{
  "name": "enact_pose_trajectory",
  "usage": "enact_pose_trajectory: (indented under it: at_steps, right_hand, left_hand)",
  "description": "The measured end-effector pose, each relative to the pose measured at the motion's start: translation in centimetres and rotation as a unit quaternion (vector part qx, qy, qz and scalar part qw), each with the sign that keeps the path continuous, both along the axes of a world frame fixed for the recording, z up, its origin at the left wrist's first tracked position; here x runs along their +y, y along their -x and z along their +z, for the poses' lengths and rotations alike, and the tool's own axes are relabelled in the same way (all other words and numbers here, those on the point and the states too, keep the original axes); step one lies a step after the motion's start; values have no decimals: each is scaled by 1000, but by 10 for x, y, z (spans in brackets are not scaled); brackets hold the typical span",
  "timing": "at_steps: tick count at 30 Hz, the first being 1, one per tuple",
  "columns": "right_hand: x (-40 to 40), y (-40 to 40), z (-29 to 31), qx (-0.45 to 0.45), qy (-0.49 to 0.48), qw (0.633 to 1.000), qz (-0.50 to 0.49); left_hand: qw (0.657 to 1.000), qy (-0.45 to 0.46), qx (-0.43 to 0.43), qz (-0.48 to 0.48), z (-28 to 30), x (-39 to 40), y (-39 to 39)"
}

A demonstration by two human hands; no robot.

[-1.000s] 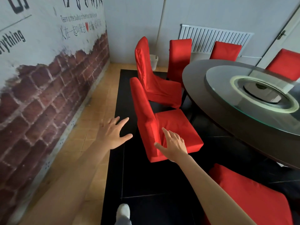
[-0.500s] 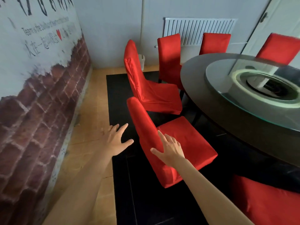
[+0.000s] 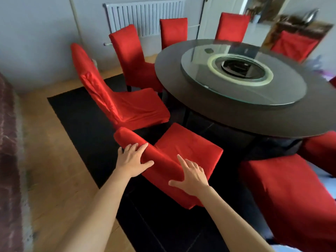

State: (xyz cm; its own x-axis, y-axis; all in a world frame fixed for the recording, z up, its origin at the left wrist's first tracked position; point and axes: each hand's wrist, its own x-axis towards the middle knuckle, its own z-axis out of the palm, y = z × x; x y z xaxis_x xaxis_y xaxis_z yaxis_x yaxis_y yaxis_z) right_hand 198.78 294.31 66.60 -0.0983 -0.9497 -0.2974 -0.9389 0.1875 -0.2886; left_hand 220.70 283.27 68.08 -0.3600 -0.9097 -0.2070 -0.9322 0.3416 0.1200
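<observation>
On red chair [image 3: 187, 150] backrest: L hand [image 3: 133, 160], R hand [image 3: 190, 176], fingers spread

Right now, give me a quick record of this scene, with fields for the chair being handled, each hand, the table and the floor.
Chair: red-covered chair, seat towards the table
Left hand: rests on the backrest's top edge, fingers fairly straight
Right hand: lies on the backrest, fingers spread
Table: round dark table carrying a glass turntable
Floor: black rug over wood floor
</observation>
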Motion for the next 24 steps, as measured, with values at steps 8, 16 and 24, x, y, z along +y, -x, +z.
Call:
enact_pose_trajectory:
  at_steps: [8, 16, 24]
  right_hand:
    - [17, -13, -18, 53, -62, 989, -124]
    - [13, -11, -32, 70, -37, 986, -143]
    - [16, -28, -30, 101, 13, 982, -157]
  left_hand:
    - [991, -31, -12, -127, -9, -44, 6]
    - [988, -44, -42, -145, -30, -66, 14]
    - [985, -44, -35, -163, -35, -74, 7]
